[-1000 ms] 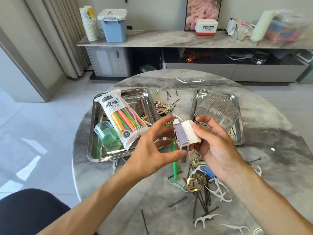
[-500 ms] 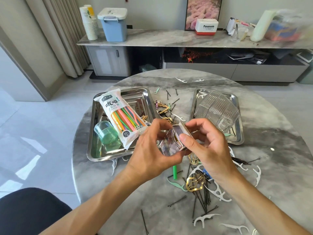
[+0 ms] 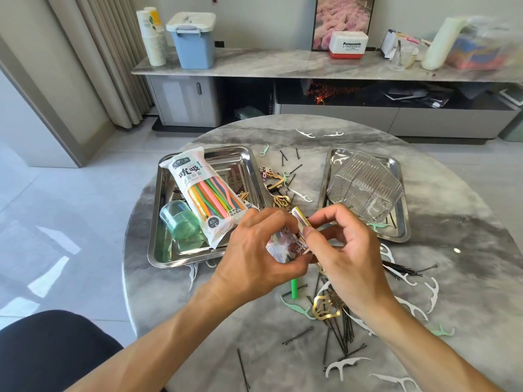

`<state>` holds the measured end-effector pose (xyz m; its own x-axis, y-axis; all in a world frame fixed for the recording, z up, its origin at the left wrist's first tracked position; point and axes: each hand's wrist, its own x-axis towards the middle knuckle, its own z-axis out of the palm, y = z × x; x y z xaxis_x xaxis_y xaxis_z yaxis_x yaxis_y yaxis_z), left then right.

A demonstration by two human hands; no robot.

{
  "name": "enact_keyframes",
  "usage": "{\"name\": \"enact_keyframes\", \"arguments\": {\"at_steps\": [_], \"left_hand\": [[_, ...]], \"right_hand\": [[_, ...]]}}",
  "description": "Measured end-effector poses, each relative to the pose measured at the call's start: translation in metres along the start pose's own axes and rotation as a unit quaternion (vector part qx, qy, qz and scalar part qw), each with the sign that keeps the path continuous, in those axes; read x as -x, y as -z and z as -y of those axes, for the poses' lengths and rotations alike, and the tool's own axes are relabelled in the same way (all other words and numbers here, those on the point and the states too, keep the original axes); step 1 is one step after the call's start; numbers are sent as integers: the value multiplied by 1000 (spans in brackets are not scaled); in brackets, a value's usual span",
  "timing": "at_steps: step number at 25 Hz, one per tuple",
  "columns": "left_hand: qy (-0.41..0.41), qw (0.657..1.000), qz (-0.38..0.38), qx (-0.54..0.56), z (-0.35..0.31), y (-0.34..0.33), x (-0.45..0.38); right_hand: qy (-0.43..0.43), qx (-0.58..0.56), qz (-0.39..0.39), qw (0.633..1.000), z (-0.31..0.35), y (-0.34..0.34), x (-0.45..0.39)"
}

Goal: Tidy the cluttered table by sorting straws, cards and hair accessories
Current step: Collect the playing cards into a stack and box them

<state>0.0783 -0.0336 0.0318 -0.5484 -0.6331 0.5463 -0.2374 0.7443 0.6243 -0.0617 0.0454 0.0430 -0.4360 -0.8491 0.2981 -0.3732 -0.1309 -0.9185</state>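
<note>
Both hands hold a small card box (image 3: pixel 285 246) over the middle of the round table. My left hand (image 3: pixel 254 256) grips its lower body, and my right hand (image 3: pixel 343 250) pinches the flap at its top end. A bag of coloured straws (image 3: pixel 208 190) lies in the left steel tray (image 3: pixel 198 256) beside a green cup (image 3: pixel 179 220). One loose green straw (image 3: pixel 294 290) lies under my hands. Gold hair clips (image 3: pixel 325 308) and black hairpins (image 3: pixel 341 333) are scattered on the table near me.
The right steel tray (image 3: pixel 402 230) holds a clear ribbed plastic box (image 3: pixel 363 186). White and green floss picks (image 3: pixel 343 364) are strewn across the table (image 3: pixel 467 250). More clips and pins (image 3: pixel 276 182) lie between the trays. A dark chair (image 3: pixel 48 352) is at lower left.
The box was held upright with its flap open; my hands have tilted it down and drawn closer together, and the right fingers now pinch the flap at the box's top end.
</note>
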Motion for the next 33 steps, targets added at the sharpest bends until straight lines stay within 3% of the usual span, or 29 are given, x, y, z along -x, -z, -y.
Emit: {"name": "enact_keyframes", "arguments": {"at_steps": [4, 9, 14, 17, 23, 28, 33], "left_hand": [[-2, 1000, -5, 1, -1, 0, 0], [13, 1000, -19, 9, 0, 0, 3], [62, 998, 8, -5, 2, 2, 4], [49, 995, 69, -44, 0, 1, 1], [74, 994, 77, -17, 1, 0, -1], [110, 986, 123, 35, 5, 1, -4], [141, 975, 135, 109, 10, -3, -5]], "right_hand": [[30, 35, -19, 999, 0, 0, 1], [182, 163, -3, 970, -1, -4, 5], [59, 150, 26, 987, -8, -6, 5], [-12, -4, 8, 1000, -12, -1, 2], [-31, -24, 49, 998, -16, -10, 6], [-55, -89, 34, 994, -19, -17, 4], [-140, -199, 20, 970, -21, -17, 2]]}}
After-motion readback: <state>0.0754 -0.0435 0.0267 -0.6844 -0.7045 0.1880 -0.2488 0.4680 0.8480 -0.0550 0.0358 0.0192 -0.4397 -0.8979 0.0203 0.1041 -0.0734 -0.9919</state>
